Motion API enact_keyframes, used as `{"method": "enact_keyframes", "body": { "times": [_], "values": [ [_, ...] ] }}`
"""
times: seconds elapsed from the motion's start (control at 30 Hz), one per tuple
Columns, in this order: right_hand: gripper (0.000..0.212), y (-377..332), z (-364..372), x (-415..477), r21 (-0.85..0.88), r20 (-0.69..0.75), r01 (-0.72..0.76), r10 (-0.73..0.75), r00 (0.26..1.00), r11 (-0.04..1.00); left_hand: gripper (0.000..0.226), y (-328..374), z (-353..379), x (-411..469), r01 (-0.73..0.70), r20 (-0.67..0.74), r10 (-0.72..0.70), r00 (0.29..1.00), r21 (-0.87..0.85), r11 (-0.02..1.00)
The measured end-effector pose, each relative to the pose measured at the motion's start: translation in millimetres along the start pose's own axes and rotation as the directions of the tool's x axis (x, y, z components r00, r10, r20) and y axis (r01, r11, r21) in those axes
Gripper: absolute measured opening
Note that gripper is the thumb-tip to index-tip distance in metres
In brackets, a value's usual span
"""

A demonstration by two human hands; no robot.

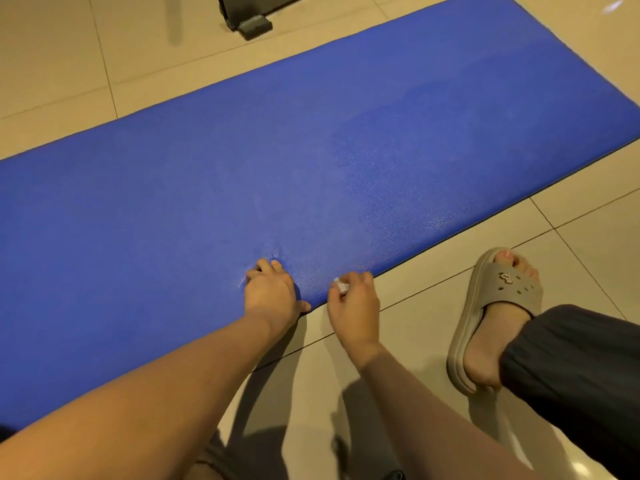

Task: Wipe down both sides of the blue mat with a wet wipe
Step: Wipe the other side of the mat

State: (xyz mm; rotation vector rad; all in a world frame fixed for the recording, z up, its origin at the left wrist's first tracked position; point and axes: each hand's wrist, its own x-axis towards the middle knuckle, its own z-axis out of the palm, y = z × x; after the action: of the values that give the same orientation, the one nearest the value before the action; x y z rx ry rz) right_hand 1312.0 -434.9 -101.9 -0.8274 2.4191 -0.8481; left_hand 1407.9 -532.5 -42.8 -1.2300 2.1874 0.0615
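The blue mat [277, 161] lies flat on the tiled floor, running from lower left to upper right; its right half looks lighter and damp. My left hand [272, 292] grips the mat's near edge, fingers on top and thumb at the edge. My right hand [353, 303] is just right of it at the same edge, fingers curled round a small white wet wipe [341, 286], most of which is hidden in the hand.
My right foot in a beige slipper [491, 317] and a dark trouser leg [571, 372] stand on the beige tiles right of my hands. A dark object with a grey block foot [254, 24] stands beyond the mat at the top.
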Motion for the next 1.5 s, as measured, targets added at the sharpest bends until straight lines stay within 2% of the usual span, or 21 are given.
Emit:
{"method": "enact_keyframes", "body": {
  "times": [0.1, 0.17, 0.27, 0.3, 0.37, 0.43, 0.5, 0.6, 0.7, 0.8, 0.87, 0.93, 1.1, 1.27, 1.4, 1.5],
  "values": [
    [0.019, -10, 15, -20, -0.035, 0.133, 0.136, -0.130, 0.983, 0.990, 0.089, -7, -3, 3, -0.040, 0.022, 0.040, 0.999, -0.027, 0.999],
    [0.016, -10, 13, -17, -0.054, 0.152, 0.173, -0.163, 0.975, 0.984, 0.082, -18, -5, 10, -0.045, 0.069, 0.052, 0.996, -0.104, 0.994],
    [0.011, -2, -5, 13, 0.020, 0.069, 0.073, -0.075, 0.995, 0.997, 0.070, -47, -9, 25, -0.069, 0.046, 0.083, 0.995, -0.251, 0.965],
    [0.009, 1, -15, 29, 0.071, 0.018, 0.006, -0.008, 1.000, 0.997, 0.074, -57, -9, 30, -0.060, 0.009, 0.066, 0.998, -0.298, 0.953],
    [0.014, 10, -35, 59, 0.187, -0.069, -0.116, 0.131, 0.989, 0.976, 0.099, -75, -2, 37, 0.025, 0.000, -0.027, 1.000, -0.376, 0.926],
    [0.015, 17, -48, 79, 0.255, -0.079, -0.228, 0.255, 0.964, 0.940, 0.133, -82, 8, 39, 0.130, 0.116, -0.091, 0.989, -0.393, 0.910],
    [0.008, 18, -46, 81, 0.247, -0.075, -0.273, 0.299, 0.951, 0.930, 0.153, -80, 20, 42, 0.156, 0.177, -0.096, 0.979, -0.367, 0.917],
    [0.005, 7, -24, 62, 0.172, -0.048, -0.208, 0.219, 0.974, 0.963, 0.161, -73, 22, 50, 0.163, 0.194, -0.099, 0.976, -0.353, 0.921],
    [0.013, -21, 6, 26, 0.052, 0.086, -0.052, 0.048, 0.995, 0.997, 0.160, -70, 20, 52, 0.183, 0.200, -0.120, 0.972, -0.330, 0.926],
    [0.017, -42, 28, 2, 0.017, 0.289, 0.120, -0.120, 0.950, 0.993, 0.158, -68, 21, 52, 0.186, 0.197, -0.126, 0.972, -0.325, 0.927],
    [0.017, -42, 28, 4, 0.046, 0.347, 0.124, -0.132, 0.929, 0.991, 0.158, -68, 21, 52, 0.184, 0.195, -0.126, 0.973, -0.318, 0.930],
    [0.014, -34, 15, 20, 0.069, 0.305, 0.093, -0.110, 0.946, 0.993, 0.158, -67, 19, 53, 0.187, 0.203, -0.127, 0.971, -0.309, 0.933],
    [0.012, 5, -45, 82, 0.011, 0.036, -0.014, 0.014, 0.999, 1.000, 0.158, -64, 14, 54, 0.190, 0.219, -0.131, 0.967, -0.276, 0.942],
    [0.023, 24, -66, 102, -0.171, -0.063, -0.104, 0.095, 0.994, 0.980, 0.159, -63, 13, 53, 0.189, 0.216, -0.134, 0.967, -0.260, 0.947],
    [0.016, 15, -50, 90, -0.144, -0.090, -0.132, 0.120, 0.989, 0.981, 0.157, -63, 12, 52, 0.176, 0.210, -0.126, 0.970, -0.243, 0.954],
    [0.011, -6, -28, 73, -0.104, -0.019, -0.079, 0.077, 0.997, 0.991, 0.156, -64, 12, 50, 0.173, 0.204, -0.128, 0.971, -0.224, 0.959]
  ]
}}
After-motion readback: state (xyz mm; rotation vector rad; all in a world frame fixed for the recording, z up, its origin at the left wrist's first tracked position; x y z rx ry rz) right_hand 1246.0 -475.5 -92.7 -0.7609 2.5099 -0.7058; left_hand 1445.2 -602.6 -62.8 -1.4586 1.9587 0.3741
